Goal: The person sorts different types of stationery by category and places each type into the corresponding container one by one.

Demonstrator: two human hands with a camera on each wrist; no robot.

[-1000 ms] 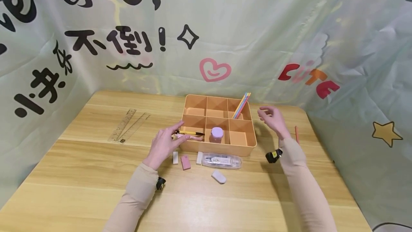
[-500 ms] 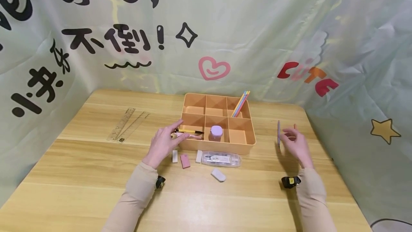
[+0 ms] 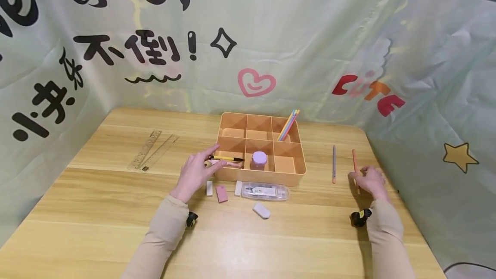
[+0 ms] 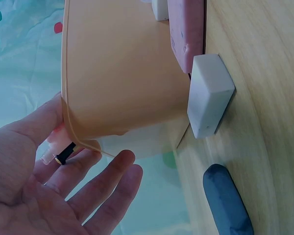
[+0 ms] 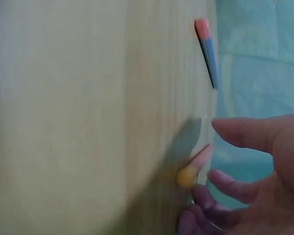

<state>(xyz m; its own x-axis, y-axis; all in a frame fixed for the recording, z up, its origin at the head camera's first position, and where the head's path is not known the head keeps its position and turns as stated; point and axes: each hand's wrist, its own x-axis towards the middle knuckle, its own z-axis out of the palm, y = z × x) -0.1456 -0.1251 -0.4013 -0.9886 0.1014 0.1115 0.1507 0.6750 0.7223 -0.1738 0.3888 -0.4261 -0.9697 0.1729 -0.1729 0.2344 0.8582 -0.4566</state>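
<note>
Our right grip [image 3: 369,181] has thumb and fingers apart, right by the orange pencil [image 3: 354,159], which lies at 10 o'clock on the counter [image 3: 310,231], running about 12-to-6. Our left grip [image 3: 195,175], fingers loose, touches the tray [image 3: 267,177], much farther away.

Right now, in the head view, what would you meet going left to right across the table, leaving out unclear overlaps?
Rulers, left hand, tray, purple pencil, right hand.

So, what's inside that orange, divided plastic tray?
Slim multicoloured sticks, a yellow and black pen, something pink, and a purple-lidded jar. Tray walls hide the sticks' lower ends and jar's base.
</note>
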